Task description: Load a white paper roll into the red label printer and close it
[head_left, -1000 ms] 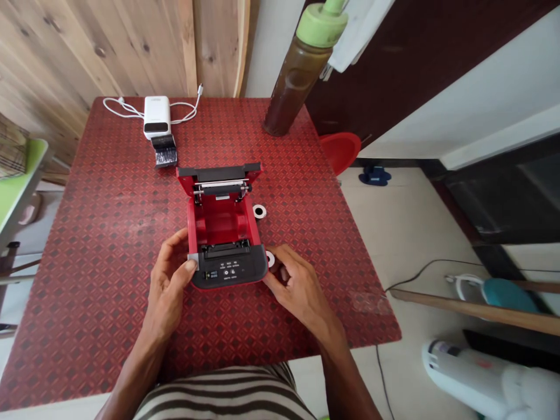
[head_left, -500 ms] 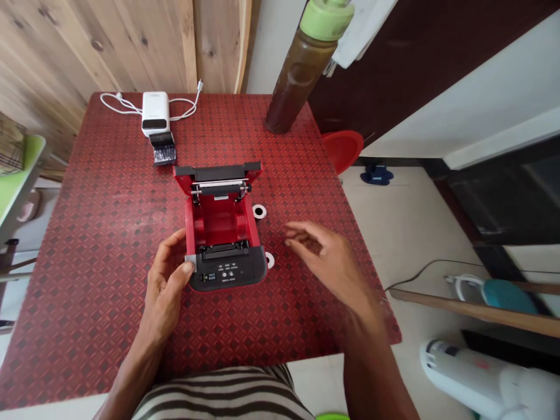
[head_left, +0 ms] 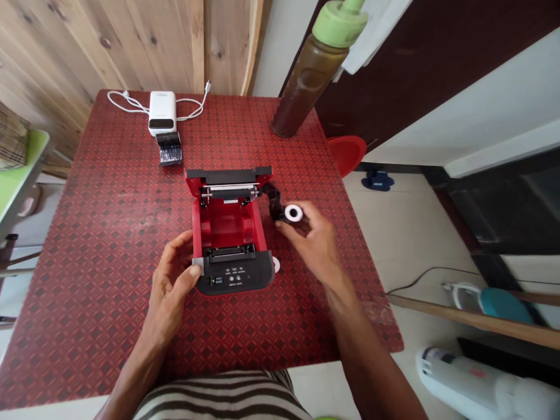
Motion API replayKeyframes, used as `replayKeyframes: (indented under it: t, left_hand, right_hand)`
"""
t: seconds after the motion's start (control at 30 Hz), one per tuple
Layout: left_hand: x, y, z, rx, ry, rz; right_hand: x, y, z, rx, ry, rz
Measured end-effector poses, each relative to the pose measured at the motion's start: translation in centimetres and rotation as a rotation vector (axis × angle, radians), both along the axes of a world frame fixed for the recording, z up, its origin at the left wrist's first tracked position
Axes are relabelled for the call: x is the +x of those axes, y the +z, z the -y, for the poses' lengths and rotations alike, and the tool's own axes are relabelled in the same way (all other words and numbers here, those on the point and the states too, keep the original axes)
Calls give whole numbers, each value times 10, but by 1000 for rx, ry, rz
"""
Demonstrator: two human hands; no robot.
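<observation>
In front of me on the table is a red and black label printer [head_left: 238, 275], its lid [head_left: 230, 176] raised and its red inner bay showing. My left hand [head_left: 172, 280] grips the printer's front left corner, thumb on top and fingers along the side. To the right of the printer, my right hand [head_left: 312, 236] holds a black ink ribbon roll [head_left: 293, 213] with a white ring-shaped end, fingers behind it and thumb below. A strip of black film trails from this roll towards the lid. Another white ring [head_left: 276, 265] peeks out beside the printer's front right corner, mostly hidden.
A white power bank [head_left: 162, 114] with a white cable lies at the back left, a crumpled black strip [head_left: 169, 149] before it. At the table's [head_left: 109, 245] back right stands a tall brown bottle [head_left: 306, 81] with a green lid. A red stool [head_left: 347, 154] is beyond the right edge.
My right hand has moved left and taken hold of the ribbon roll, lifting it beside the printer with film trailing. My left hand keeps its grip. The view has shifted slightly.
</observation>
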State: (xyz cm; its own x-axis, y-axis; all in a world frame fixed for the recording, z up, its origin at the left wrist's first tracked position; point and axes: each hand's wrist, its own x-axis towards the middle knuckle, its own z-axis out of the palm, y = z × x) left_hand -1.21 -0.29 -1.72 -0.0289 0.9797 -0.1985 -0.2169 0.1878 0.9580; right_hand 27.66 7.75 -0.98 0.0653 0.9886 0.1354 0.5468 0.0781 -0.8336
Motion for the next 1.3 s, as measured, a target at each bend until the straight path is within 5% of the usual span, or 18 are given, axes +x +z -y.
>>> replayKeyframes:
  t: [0.13,0.3,0.4,0.7,1.3]
  left_hand:
    - [1,2,-1,11,9,3]
    - [3,7,-2,6,16,-8]
    - [4,9,-1,-9,16,-18]
    - [7,18,-4,-15,9,-21]
    - [8,20,-5,-24,5,-13]
  right_hand:
    - [22,57,30,-105,43,-209]
    - [22,105,46,-267,560,-365]
    - [2,106,31,-269,691,-259]
    - [-55,101,1,33,642,279]
    - [-58,85,-13,-116,711,384]
